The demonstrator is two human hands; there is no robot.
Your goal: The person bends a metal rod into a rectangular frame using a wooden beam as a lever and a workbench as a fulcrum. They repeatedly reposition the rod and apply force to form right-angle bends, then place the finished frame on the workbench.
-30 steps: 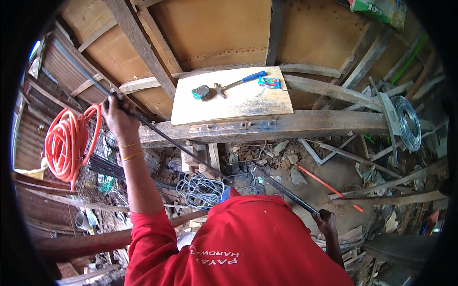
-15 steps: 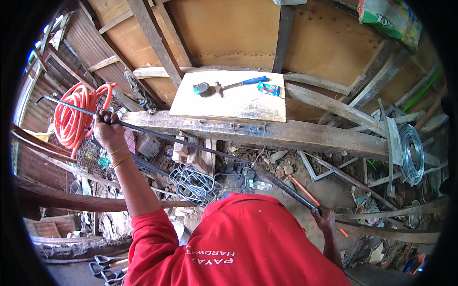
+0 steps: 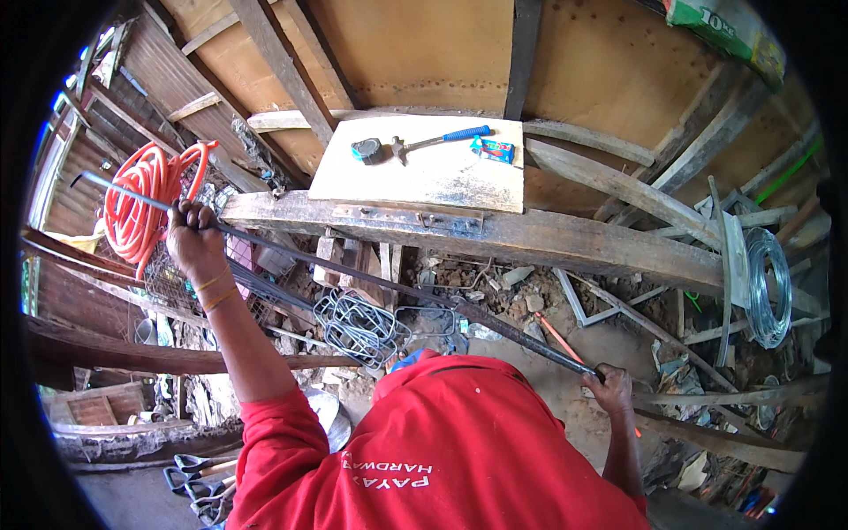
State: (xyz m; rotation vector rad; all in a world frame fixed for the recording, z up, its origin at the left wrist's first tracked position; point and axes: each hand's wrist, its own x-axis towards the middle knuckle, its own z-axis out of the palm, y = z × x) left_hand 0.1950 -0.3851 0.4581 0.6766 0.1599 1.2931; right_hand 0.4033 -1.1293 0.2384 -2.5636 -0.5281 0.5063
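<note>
My left hand (image 3: 193, 237) grips a long, thin dark rod (image 3: 318, 262) near its bent outer end, at the left. My right hand (image 3: 608, 389) is closed round a thicker black pipe (image 3: 521, 335) at the lower right. Rod and pipe meet in a diagonal line near the middle; I cannot tell whether one is inside the other. Above them, a pale board (image 3: 353, 181) on a timber beam (image 3: 574, 247) carries a tape measure (image 3: 368, 151), a blue-handled hammer (image 3: 459, 133) and a small blue packet (image 3: 492, 150). My red shirt fills the lower middle.
An orange hose coil (image 3: 137, 208) hangs left, a wire coil (image 3: 767, 287) right. Bent steel loops (image 3: 353, 331) and rubble lie below the beam. Weathered timbers (image 3: 724, 450) cross both sides. Shovel handles (image 3: 199, 486) are at lower left. A green-white sack (image 3: 724, 35) is at upper right.
The rod has swung to a flatter slant as my left hand moved lower, and its inner end, apart from the pipe a second ago, now meets it. My right hand has risen slightly.
</note>
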